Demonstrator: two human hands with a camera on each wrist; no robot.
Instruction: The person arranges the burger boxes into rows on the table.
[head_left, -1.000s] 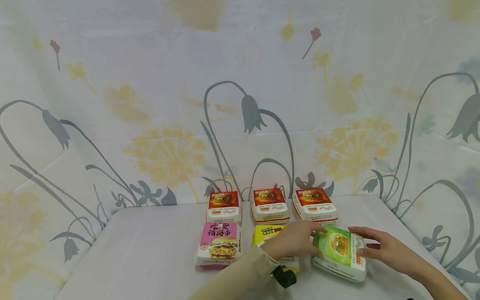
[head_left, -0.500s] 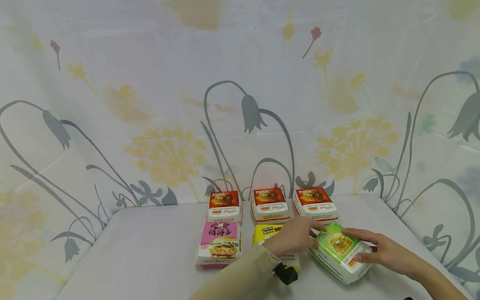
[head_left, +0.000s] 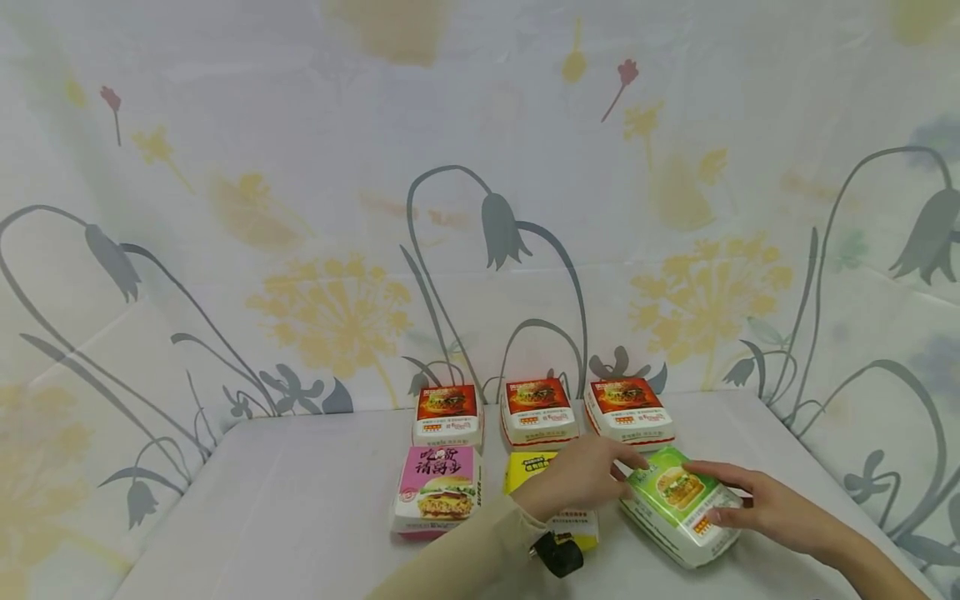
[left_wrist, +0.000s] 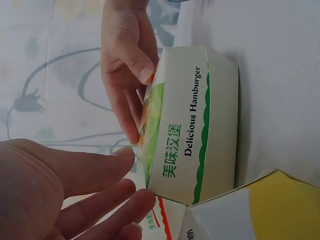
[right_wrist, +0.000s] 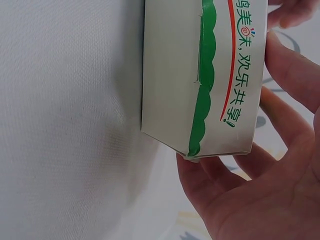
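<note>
A green-and-white hamburger box, printed with a burger, sits turned at an angle at the front right of the table. My right hand grips its right end. In the right wrist view the thumb lies along the upper edge while the fingers curl behind the end wall. My left hand reaches across a yellow box, partly hiding it. The left fingertips are right at the green box's back left corner, with thumb and fingers loosely extended in the left wrist view.
Three red-topped burger boxes stand in a row at the back: left, middle and right. A pink burger box stands left of the yellow one. Behind the white table hangs a flower-patterned cloth.
The green box has turned clockwise in the head view, its front corner swinging lower. The left fingers have moved back from over its left side to its corner. The other boxes stay put.
</note>
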